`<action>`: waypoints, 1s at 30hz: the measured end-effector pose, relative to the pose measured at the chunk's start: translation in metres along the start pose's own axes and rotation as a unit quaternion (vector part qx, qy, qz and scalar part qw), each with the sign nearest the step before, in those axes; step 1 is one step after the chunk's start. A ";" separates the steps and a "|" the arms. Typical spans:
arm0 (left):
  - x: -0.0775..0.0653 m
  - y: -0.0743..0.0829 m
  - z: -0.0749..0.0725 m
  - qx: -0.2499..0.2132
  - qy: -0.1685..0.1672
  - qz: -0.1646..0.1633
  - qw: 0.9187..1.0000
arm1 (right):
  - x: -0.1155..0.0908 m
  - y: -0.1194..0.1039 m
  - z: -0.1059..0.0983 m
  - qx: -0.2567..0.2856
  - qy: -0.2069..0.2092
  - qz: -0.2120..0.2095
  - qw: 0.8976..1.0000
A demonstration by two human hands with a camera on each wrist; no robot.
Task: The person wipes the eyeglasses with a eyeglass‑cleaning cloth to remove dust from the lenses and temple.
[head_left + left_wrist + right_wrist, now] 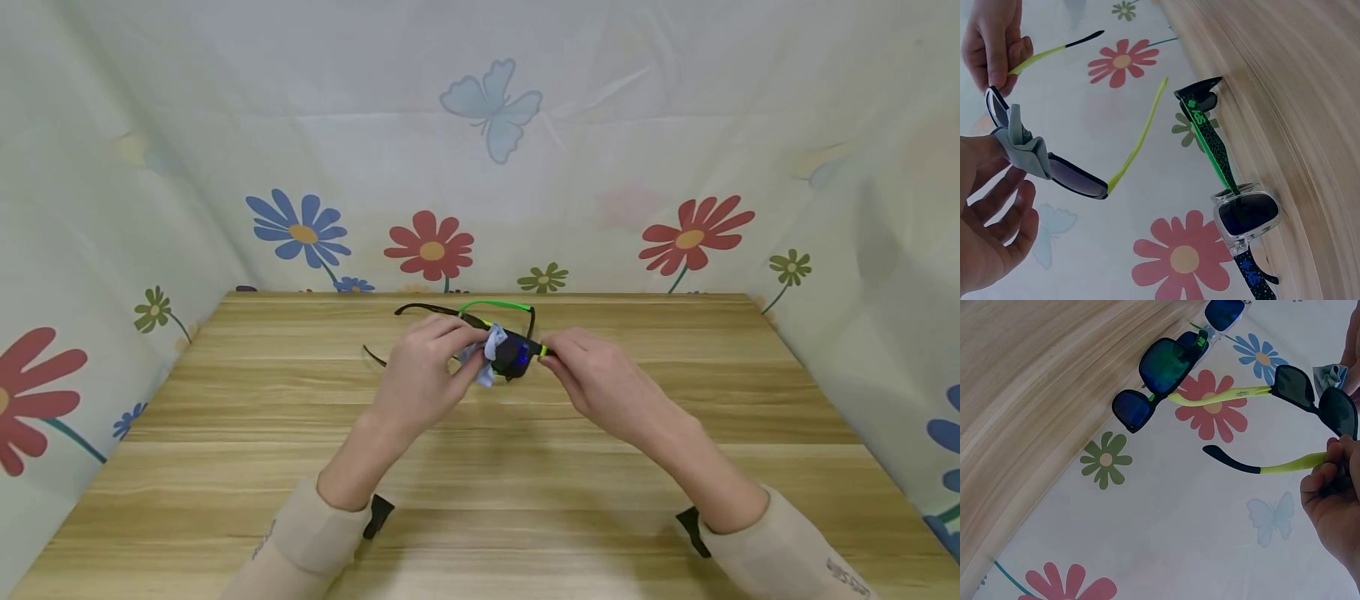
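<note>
My left hand (420,371) pinches a light blue cloth (1029,150) folded over the middle of a pair of sunglasses (1082,177). These have a black frame, dark lenses and yellow-green temples, and are held up above the table. At the frame's other end, my right hand (603,379) grips them by the corner where the temple joins (1325,459). The temples stick out away from me, unfolded, one with a black tip seen in the right wrist view. Part of one lens is hidden under the cloth.
Behind the hands, black sunglasses with green temples (1166,365) lie on the wooden table (495,500). Beside them are clear-framed sunglasses (1249,215) with dark blue speckled temples. A flower-printed cloth backdrop (360,150) stands around the table's back and sides.
</note>
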State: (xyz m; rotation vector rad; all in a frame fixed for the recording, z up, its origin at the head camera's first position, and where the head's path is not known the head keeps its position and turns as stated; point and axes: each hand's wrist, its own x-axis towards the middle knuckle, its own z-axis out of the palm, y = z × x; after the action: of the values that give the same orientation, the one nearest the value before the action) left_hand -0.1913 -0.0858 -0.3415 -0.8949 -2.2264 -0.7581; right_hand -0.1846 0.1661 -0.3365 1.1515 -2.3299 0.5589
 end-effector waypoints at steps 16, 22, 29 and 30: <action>0.000 0.006 0.000 -0.035 0.005 0.056 0.998 | 0.002 -0.001 0.002 0.006 0.030 -0.028 0.999; 0.000 0.011 0.003 -0.048 0.003 0.096 0.994 | 0.003 -0.001 0.003 0.008 0.026 -0.033 0.999; 0.000 0.009 0.004 -0.052 0.009 0.096 0.994 | 0.002 -0.002 0.003 0.004 0.018 -0.024 1.000; 0.000 0.009 0.004 -0.052 0.010 0.095 0.994 | 0.002 -0.002 0.003 0.003 0.015 -0.021 1.000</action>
State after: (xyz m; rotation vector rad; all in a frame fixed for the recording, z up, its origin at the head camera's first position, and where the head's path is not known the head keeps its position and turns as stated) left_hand -0.1862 -0.0778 -0.3417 -1.1260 -2.0650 -0.7951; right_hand -0.1847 0.1618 -0.3372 1.1833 -2.2760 0.5648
